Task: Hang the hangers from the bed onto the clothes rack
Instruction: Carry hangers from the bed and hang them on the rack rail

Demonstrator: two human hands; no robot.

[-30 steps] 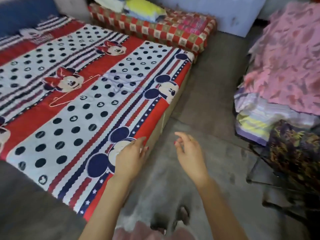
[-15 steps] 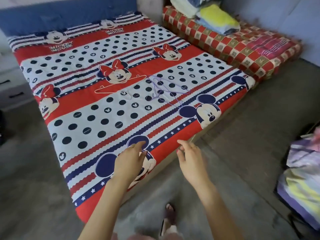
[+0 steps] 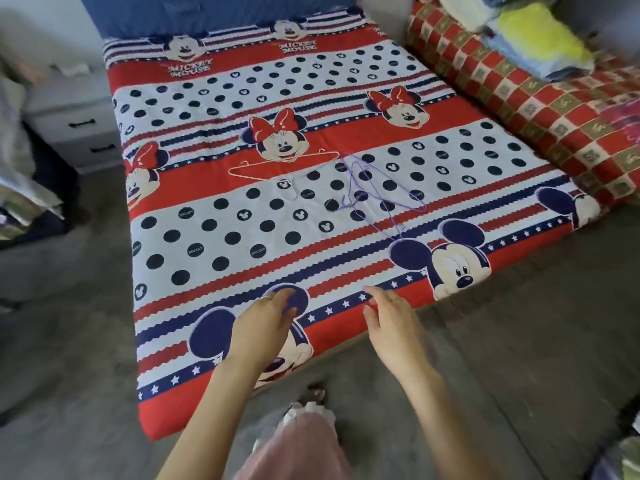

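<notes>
Hangers, one orange [image 3: 284, 165] and several purple [image 3: 377, 192], lie mid-bed [image 3: 207, 237]. Left hand [image 3: 261, 327] and right hand [image 3: 391, 320] hover at its near edge, fingers relaxed, holding nothing.

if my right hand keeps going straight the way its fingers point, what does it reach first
Probably the bedspread just ahead of the right hand, then the purple hangers further along that line; height above the bed is unclear.

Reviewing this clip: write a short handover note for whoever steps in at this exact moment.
Left hand: open, over the bed's near edge, no grip on anything.
Right hand: open, beside it, holding nothing.
Pink hanger and purple hangers lie mid-bed, out beyond both hands.
Done: no hanger picked up here.
Left: pick them up and hang them on the clothes rack, which is out of view.
</notes>
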